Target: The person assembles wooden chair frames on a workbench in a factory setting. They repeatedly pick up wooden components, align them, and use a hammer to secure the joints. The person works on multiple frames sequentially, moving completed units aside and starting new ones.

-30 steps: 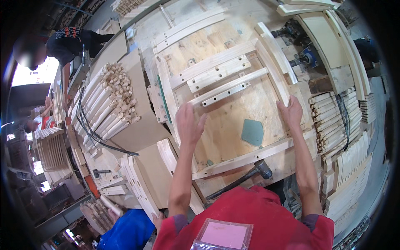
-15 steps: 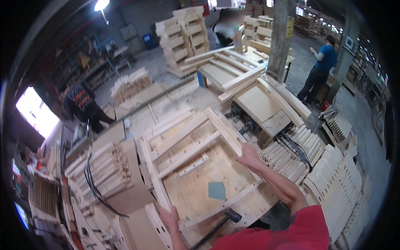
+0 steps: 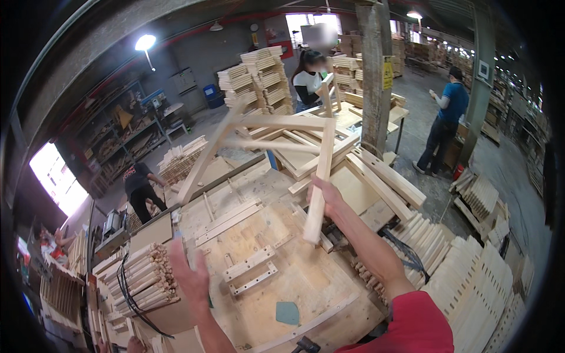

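Observation:
A pale wooden frame [image 3: 288, 122], made of two side legs and two crosspieces, is lifted off the workbench [image 3: 318, 288] and tilted over its far side. My right hand [image 3: 325, 196] is closed around the frame's right leg. Apart from the frame, my left hand [image 3: 189, 273] hovers over the bench's left side, its fingers spread and slightly blurred, holding nothing. Between the hands, wooden blocks with holes [image 3: 250, 265] are fixed to the bench top. A green-grey patch [image 3: 287, 313] lies nearer to me, and a black mallet head [image 3: 307, 345] shows at the lower edge.
Bundled wooden sticks [image 3: 144, 279] stand on the left. Slotted boards [image 3: 471, 288] are stacked on the right. More frame parts [image 3: 382, 179] lie beyond the bench by a pillar [image 3: 375, 76]. Several people, including one in a blue shirt [image 3: 453, 94], are farther off.
The frame has risen off the bench and moved away from me. My left hand has let go of its left leg; my right hand still grips the right one.

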Demonstrator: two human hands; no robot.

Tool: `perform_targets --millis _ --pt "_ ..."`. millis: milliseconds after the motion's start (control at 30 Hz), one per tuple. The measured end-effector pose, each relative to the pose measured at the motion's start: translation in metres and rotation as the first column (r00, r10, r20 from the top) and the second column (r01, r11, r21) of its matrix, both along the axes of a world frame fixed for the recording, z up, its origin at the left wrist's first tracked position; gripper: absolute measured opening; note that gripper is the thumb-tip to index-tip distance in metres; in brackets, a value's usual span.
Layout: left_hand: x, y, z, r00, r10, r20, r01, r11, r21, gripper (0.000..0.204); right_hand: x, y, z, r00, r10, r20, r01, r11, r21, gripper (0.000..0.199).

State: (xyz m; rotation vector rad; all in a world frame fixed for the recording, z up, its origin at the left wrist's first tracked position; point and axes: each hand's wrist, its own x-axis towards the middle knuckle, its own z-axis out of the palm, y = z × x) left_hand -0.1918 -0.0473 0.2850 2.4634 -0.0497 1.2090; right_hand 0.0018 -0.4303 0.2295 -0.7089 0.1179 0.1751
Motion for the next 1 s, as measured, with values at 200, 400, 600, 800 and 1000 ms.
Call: perform_targets --millis 200,400,600,800,1000 --pt "-0.107 -0.03 -0.136 0.874 -0.152 -0.461 -0.041 0.923 -0.382 0.05 0.176 -0.032 0.028 0.91 -0.412 -0.047 0.412 0.911 0.003 0.031" --pt "-0.217 -0.026 -0.165 0.692 0.125 -0.711 -0.456 0.84 -0.295 0.045 0.228 -0.009 0.009 0.826 -0.508 -0.246 0.535 0.843 0.056 0.065" --pt "-0.208 -0.059 -0.221 0.698 0.008 -0.716 -0.427 0.807 -0.407 0.044 0.23 -0.085 -0.009 0.873 -0.486 -0.04 0.414 0.782 -0.465 0.07" --pt "-0.248 -0.069 -0.267 0.73 -0.043 -0.683 -0.47 0.694 -0.545 0.049 0.172 -0.207 -0.057 0.81 0.388 0.44 0.47 -0.878 -0.091 0.034" --pt "-0.323 0.011 -0.214 0.425 0.572 -0.702 -0.828 0.558 -0.046 0.063 -0.02 -0.281 -0.082 0.995 -0.026 0.093 0.032 -0.823 -0.567 0.076"
